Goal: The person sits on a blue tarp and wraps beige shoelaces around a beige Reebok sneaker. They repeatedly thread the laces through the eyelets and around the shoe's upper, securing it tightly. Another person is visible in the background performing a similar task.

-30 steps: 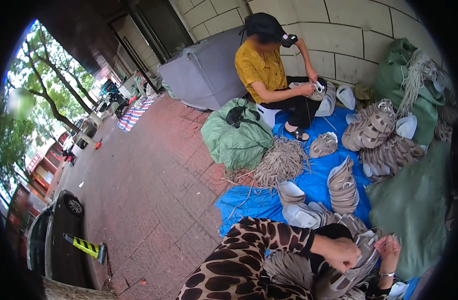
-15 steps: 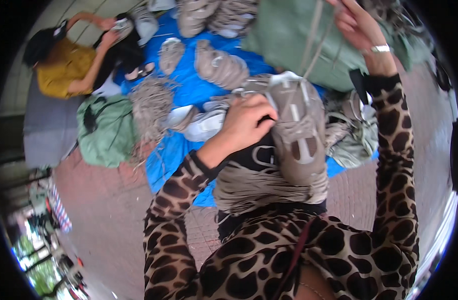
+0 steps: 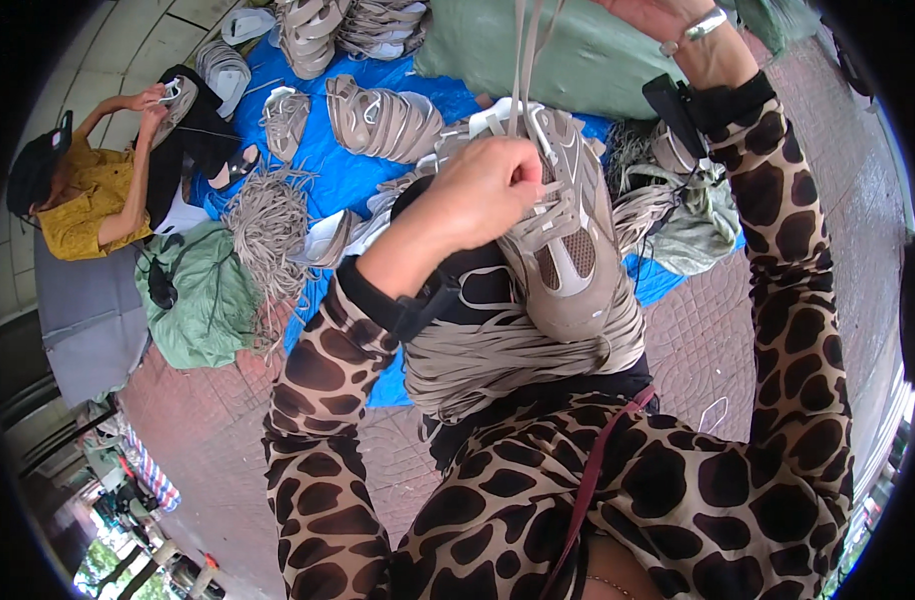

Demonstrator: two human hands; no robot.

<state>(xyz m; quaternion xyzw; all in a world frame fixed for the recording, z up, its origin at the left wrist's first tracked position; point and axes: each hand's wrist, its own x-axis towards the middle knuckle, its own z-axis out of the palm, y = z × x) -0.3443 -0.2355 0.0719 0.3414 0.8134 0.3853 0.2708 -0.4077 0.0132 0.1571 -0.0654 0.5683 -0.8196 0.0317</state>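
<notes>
A beige-grey sneaker [image 3: 568, 260] rests toe toward me on my lap, over a thick bundle of flat beige laces [image 3: 518, 355]. My left hand [image 3: 473, 195] is closed in a pinch at the shoe's lacing, fingertips on the shoelace. From the shoe's upper part, taut shoelace strands [image 3: 524, 70] rise past the top edge of the view. My right hand [image 3: 668, 20] is raised at that edge, its fingertips cut off; the strands lead toward it, pulled tight.
A blue tarp [image 3: 378, 185] carries rows of nested shoes [image 3: 383, 118] and a lace heap [image 3: 268, 215]. Green sacks [image 3: 568, 65] lie beyond, another green bag [image 3: 203, 300] at left. A person in a mustard shirt [image 3: 93, 215] handles a shoe at far left. Red paving [image 3: 208, 430] surrounds the tarp.
My right hand has moved up and left, partly out of view, and the strands now run straighter up. My left hand stays at the shoe, while the whole view has shifted.
</notes>
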